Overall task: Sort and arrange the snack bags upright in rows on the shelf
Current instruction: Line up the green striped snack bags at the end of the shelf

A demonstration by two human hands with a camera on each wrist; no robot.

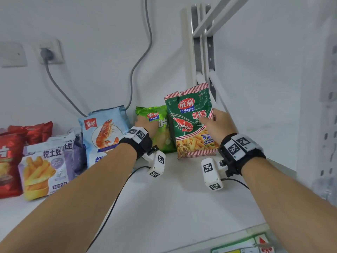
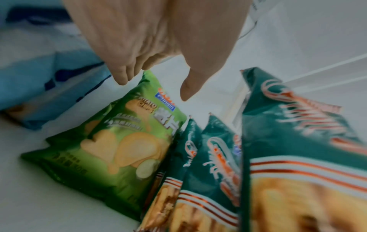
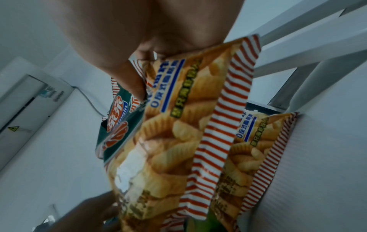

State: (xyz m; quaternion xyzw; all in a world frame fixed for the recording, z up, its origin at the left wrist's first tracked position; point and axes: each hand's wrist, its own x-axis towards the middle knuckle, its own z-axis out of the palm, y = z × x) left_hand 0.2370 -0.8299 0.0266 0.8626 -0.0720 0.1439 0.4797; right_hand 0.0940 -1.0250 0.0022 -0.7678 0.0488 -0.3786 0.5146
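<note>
Nearest on the white shelf, at the left, stand a red foil snack bag and a white-and-purple fries bag. Beyond them a pale blue shrimp-print bag stands upright. The right hand grips the right edge of a dark green shrimp-stick bag with red-striped seams, thumb on its front, holding it upright in front of more bags of the same kind. The left hand, fingers loosely straight, reaches over the top of a light green potato-chip bag that leans against the back wall; contact cannot be told.
</note>
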